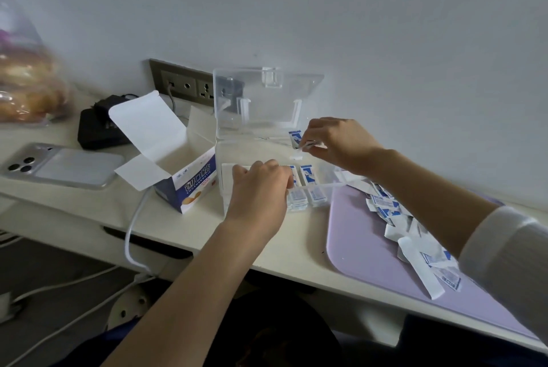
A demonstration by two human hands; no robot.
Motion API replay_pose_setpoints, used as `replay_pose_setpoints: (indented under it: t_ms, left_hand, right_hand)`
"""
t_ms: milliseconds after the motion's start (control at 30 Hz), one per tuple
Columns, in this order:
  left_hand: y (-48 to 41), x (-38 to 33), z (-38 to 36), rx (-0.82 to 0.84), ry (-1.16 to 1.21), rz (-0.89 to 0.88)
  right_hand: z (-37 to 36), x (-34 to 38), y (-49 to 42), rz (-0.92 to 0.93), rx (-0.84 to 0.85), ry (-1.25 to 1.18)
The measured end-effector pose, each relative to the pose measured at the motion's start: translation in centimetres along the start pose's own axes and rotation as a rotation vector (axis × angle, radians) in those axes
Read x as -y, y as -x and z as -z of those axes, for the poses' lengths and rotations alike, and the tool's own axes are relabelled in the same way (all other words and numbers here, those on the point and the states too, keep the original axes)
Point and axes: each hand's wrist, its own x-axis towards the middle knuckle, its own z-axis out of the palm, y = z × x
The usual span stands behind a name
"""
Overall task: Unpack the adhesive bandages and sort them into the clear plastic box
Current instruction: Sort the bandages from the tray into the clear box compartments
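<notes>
Pale wall backed a cream desk (267,251) on which the clear plastic box (225,159) stood with its lid (267,93) raised, just beside a purple mat (364,248). The work was judged partly done. Several rows of wrapped bandages (308,177) already stood packed on edge at the right end of the box, while its left part looked unfilled. A loose pile (394,215) of wrapped bandages and what appeared to be torn paper lay on the mat, near the box, so a fair share remained to be sorted. The cardboard carton (189,185) sat open, touching the left wall of the box; its inside, as far as visible, showed nothing left. A phone (68,165) lay well apart on the left. The left hand (258,191) reached over the front wall of the box, wrist low, knuckles up, fingers bent down against the packed rows; whether they gripped anything could not be told, since the tips were hidden. The right hand (338,141) hovered above the back of the box, forearm crossing over the mat, thumb and forefinger clamped together on a single bandage (296,139) held over the box, not yet set down.
</notes>
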Motion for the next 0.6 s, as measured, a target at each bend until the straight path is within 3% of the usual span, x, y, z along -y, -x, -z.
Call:
replay_pose_setpoints:
  t_ms: [200, 367, 500, 600]
  left_hand:
    - [0.0, 0.1, 0.1, 0.011, 0.044, 0.010]
    - [0.0, 0.0, 0.1, 0.018, 0.057, 0.020]
    - [0.1, -0.1, 0.2, 0.025, 0.059, 0.018]
    - [0.0, 0.1, 0.2, 0.031, 0.080, 0.018]
  right_hand:
    - [1.7, 1.0, 0.6, -0.011, -0.001, -0.133]
    - [1.0, 0.7, 0.3, -0.008, 0.064, -0.036]
    - [0.3, 0.3, -0.5, 0.121, -0.035, 0.101]
    - [-0.3, 0.3, -0.5, 0.236, 0.056, 0.167]
